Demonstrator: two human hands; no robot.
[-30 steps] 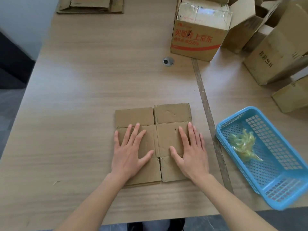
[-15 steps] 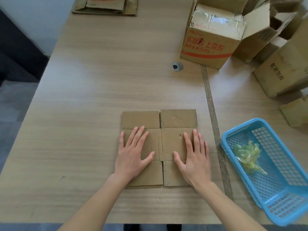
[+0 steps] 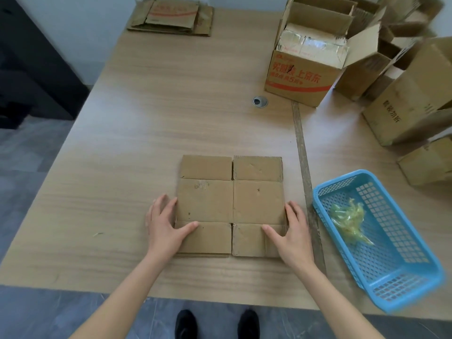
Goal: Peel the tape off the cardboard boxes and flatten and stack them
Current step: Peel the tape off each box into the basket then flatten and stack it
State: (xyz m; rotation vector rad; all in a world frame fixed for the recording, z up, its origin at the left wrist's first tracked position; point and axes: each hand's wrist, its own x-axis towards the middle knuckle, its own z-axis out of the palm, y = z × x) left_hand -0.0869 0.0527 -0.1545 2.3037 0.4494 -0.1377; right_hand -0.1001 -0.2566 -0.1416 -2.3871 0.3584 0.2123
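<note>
Two hands, left hand (image 3: pixel 164 222) and right hand (image 3: pixel 291 230), clasp the flattened box (image 3: pixel 231 204) by its side edges near the table's (image 3: pixel 122 192) front edge, thumbs on top, fingers curled at the sides, likely to lift it toward the stack (image 3: pixel 171 18) at the far edge.

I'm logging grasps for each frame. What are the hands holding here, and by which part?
Both hold the flattened box: left hand at its left edge, right hand at its right edge, thumbs on top of the near flaps.
</note>
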